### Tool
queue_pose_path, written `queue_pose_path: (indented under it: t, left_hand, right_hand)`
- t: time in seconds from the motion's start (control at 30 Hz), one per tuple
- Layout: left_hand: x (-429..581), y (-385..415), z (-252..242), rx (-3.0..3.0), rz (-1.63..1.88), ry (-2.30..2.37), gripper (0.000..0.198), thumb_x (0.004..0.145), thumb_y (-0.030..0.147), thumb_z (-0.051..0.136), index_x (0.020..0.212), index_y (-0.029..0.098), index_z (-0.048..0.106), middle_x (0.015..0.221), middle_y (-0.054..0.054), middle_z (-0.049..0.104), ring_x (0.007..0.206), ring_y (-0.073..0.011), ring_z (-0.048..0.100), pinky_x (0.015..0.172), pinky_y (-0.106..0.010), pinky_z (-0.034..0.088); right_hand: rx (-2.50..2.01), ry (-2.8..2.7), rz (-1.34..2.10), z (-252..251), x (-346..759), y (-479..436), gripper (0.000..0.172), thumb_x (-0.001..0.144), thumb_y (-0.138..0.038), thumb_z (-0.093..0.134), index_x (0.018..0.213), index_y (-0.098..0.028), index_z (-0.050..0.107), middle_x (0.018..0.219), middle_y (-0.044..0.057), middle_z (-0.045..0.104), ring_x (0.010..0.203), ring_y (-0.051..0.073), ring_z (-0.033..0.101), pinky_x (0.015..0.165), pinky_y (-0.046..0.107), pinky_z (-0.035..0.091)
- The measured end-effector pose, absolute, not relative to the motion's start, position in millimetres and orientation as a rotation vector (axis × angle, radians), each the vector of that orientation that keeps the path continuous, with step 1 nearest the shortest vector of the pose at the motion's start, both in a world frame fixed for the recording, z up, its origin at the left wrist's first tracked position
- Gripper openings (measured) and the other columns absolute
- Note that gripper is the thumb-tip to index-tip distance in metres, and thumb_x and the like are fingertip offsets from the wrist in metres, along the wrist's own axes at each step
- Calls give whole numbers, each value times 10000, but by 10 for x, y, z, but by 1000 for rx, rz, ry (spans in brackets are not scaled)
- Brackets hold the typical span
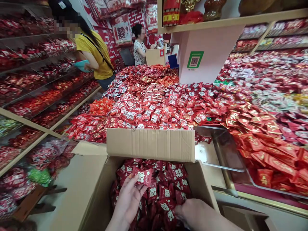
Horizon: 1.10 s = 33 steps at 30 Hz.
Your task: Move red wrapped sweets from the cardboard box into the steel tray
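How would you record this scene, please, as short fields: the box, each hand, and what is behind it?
Box: open cardboard, holding many dark red packets
Left hand: pinches one dark red packet
Right hand: reaches among packets; grip unclear
Behind box: heap of mostly red wrapped pieces
Further back: person in yellow top beside shelves

L hand holds red pkt; R hand low among other pkts in ctn.
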<state>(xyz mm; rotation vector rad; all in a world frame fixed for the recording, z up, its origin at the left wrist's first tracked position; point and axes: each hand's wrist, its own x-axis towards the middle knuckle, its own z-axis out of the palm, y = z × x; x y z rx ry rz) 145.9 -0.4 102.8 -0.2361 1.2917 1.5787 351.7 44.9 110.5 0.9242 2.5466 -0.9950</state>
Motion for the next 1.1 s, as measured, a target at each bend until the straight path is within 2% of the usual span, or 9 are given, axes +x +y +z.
queue_pose_path:
  t: [0.13, 0.23, 0.33, 0.5, 0.67, 0.77, 0.83, 0.93, 1.1]
  left_hand:
    - [1405, -68, 1045, -282, 1549, 1238, 121, 811, 63, 486, 778, 158, 553, 779, -49, 705, 734, -169, 677, 753, -424, 551]
    - [1391, -137, 995, -308, 1522, 1233, 131, 828, 93, 467, 742, 169, 530, 701, -20, 698, 683, -155, 675, 761, -436, 547]
    - [1418, -181, 922, -307, 1429, 1291, 63, 787, 110, 568, 807, 166, 548, 661, -12, 692, 589, -147, 662, 648, -359, 569]
    - [1441, -175, 932, -205, 1339, 1338, 304, 635, 59, 729, 855, 164, 549, 730, -35, 715, 632, -180, 680, 595, -294, 559]
    - [1433, -82, 1086, -121, 1279, 1400, 317, 672, 75, 696, 905, 206, 524, 726, 1, 714, 611, -185, 680, 543, -292, 543]
    - [1559, 26, 1206, -96, 1141, 1327, 300, 724, 241, 675, 991, 219, 540, 685, -8, 707, 518, -163, 643, 448, -249, 488]
    - [1691, 103, 1288, -78, 1119, 1191, 335, 694, 323, 699, 979, 203, 572, 684, -24, 706, 537, -165, 639, 477, -258, 492]
    - [1881, 199, 1391, 108, 1166, 1075, 339, 590, 235, 787, 871, 168, 609, 727, -28, 707, 644, -161, 644, 614, -277, 514]
    - [2089, 293, 1476, 282, 1041, 1025, 382, 592, 135, 776, 928, 154, 596, 804, -43, 717, 715, -156, 643, 697, -291, 503]
  right_hand:
    - [921, 2543, -648, 918, 3261, 546, 406, 649, 43, 466, 960, -128, 664, 861, 139, 705, 773, 265, 661, 651, 308, 506]
    - [998, 2698, -518, 761, 3040, 517, 327, 648, 14, 526, 895, -126, 690, 879, 159, 691, 783, 286, 644, 646, 338, 519]
    - [936, 2699, -408, 562, 2883, 416, 338, 627, 38, 540, 878, -118, 704, 841, 172, 693, 710, 282, 648, 582, 343, 525]
    - [821, 2569, -435, 602, 2940, 454, 240, 676, 12, 526, 793, -100, 704, 786, 159, 697, 727, 282, 651, 594, 346, 529]
    - [1158, 2856, -959, 1057, 3343, 610, 196, 822, -111, 441, 815, -181, 623, 854, 63, 656, 761, 167, 631, 687, 246, 506]
    - [1079, 3127, -1227, 1207, 3495, 590, 223, 874, -150, 396, 926, -204, 606, 1008, 60, 626, 905, 137, 606, 781, 192, 477]
    - [1032, 3252, -1248, 1214, 3520, 544, 204, 872, -188, 444, 985, -235, 608, 1083, 50, 611, 978, 148, 586, 836, 198, 462]
    - [1124, 3389, -1341, 1179, 3526, 494, 194, 857, -179, 479, 968, -255, 618, 1054, 42, 620, 981, 154, 587, 831, 209, 477]
    - [1580, 3418, -1698, 1176, 3613, 491, 225, 831, -103, 479, 878, -256, 639, 975, 50, 631, 917, 139, 615, 768, 205, 510]
